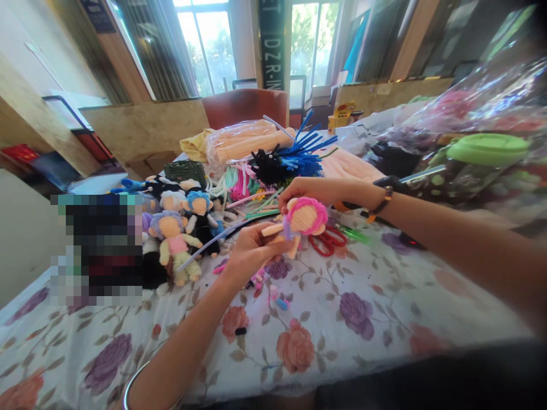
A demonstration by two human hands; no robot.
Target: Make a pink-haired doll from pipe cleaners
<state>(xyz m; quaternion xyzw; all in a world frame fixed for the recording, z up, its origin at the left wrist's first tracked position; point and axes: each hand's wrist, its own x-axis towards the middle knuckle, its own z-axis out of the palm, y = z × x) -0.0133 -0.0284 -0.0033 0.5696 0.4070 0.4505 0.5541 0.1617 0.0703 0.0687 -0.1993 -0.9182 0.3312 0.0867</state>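
Observation:
A small pipe-cleaner doll [307, 216] with pink hair, a blank peach face and a bit of lilac at its body lies tilted in my left hand [252, 250], which is closed around its body and legs. My right hand [310, 191] is bent over behind the doll's head. Its fingers are curled, and their tips are mostly hidden, so what they pinch does not show. Just right of the doll, red-handled scissors [327, 242] lie on the flowered tablecloth [333, 353].
Several finished dolls [175, 239] crowd the left side, one crossed by a pale lilac pipe cleaner [209, 242]. Behind my hands lie blue pipe cleaners [305, 154] and a peach bundle in plastic [248, 142]. A green-lidded container [487, 149] stands right. Small pink and blue scraps [277, 299] lie in front.

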